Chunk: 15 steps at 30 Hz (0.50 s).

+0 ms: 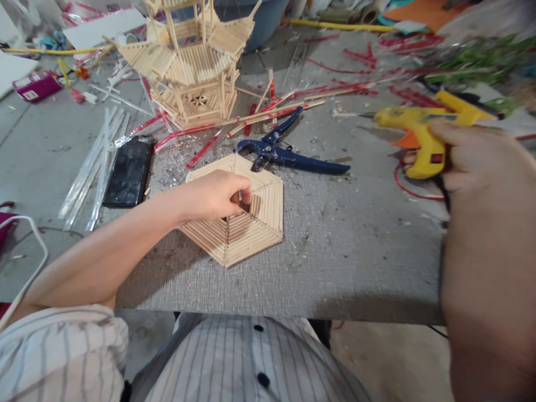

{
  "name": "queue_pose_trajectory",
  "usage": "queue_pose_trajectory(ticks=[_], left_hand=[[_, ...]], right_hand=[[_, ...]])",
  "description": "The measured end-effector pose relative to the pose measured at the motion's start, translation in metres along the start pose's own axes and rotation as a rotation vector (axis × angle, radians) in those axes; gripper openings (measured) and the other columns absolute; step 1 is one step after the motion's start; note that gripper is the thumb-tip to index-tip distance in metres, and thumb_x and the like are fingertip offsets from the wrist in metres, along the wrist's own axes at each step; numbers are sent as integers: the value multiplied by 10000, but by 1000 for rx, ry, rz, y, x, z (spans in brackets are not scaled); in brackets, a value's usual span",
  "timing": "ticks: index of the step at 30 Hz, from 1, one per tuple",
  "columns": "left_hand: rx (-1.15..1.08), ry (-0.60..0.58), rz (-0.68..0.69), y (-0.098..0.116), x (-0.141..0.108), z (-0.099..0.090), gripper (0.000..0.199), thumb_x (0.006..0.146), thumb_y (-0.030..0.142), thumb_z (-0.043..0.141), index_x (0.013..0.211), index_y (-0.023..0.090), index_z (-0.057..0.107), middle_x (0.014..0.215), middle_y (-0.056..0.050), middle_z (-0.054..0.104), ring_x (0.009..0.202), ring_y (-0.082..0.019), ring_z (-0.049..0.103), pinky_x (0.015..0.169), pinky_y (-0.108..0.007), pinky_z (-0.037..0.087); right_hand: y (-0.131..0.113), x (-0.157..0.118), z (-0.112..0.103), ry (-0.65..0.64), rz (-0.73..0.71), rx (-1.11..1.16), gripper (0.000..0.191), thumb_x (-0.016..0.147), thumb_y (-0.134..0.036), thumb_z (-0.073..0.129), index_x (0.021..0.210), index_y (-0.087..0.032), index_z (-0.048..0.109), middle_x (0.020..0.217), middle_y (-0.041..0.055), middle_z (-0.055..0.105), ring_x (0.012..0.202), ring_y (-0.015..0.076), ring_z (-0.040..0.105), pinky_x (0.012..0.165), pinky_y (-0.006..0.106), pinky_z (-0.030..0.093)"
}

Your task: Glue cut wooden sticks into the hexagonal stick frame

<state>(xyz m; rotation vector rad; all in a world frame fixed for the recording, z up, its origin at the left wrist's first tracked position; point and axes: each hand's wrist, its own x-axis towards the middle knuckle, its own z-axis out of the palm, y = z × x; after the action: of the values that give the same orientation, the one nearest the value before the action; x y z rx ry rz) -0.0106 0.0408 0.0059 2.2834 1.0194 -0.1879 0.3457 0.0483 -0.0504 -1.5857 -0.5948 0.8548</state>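
On the table in front of me lies a hexagonal panel (255,237) made of thin wooden sticks, with a small opening near its middle. My left hand (220,195) is over that opening, fingers curled and pinched together; whatever lies between the fingertips is too small or hidden to make out. Off to the right, my right hand (460,151) is wrapped round the handle of a yellow hot glue gun (431,128), its nozzle pointing left with a whitish strand at the tip. Blue cutters (293,156) rest just behind the panel's far edge.
A tiered pagoda model (196,67) of sticks stands at the back. Left of the panel are a black phone (129,172) and clear glue sticks (90,167). Red-marked sticks (272,114) and red strips (355,56) litter the far side, before a grey-blue bucket (255,25).
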Motion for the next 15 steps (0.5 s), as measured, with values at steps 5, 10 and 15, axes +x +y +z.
queue_pose_trajectory(ticks=[5, 10, 15], left_hand=[[13, 1, -9, 3, 0, 0, 152, 722, 163, 603, 866, 148, 649, 837, -22, 671, 743, -111, 572, 692, -233, 381], [-11, -16, -9, 4, 0, 0, 81, 724, 148, 590, 768, 152, 657, 786, -6, 672, 723, -105, 575, 694, -237, 380], [14, -31, 10, 3, 0, 0, 109, 722, 127, 579, 743, 149, 684, 724, 3, 670, 693, -100, 583, 686, -237, 377]], right_hand=[[2, 2, -1, -1, -7, 21, 164, 779, -17, 502, 794, -163, 575, 747, 21, 616, 407, 85, 536, 300, 185, 462], [1, 0, 1, 3, -17, 24, 174, 783, 6, 490, 794, -147, 570, 726, 16, 616, 390, 90, 544, 290, 187, 462], [0, -1, 1, 2, -2, 23, 178, 803, 19, 474, 800, -133, 565, 719, -5, 615, 364, 91, 545, 266, 204, 463]])
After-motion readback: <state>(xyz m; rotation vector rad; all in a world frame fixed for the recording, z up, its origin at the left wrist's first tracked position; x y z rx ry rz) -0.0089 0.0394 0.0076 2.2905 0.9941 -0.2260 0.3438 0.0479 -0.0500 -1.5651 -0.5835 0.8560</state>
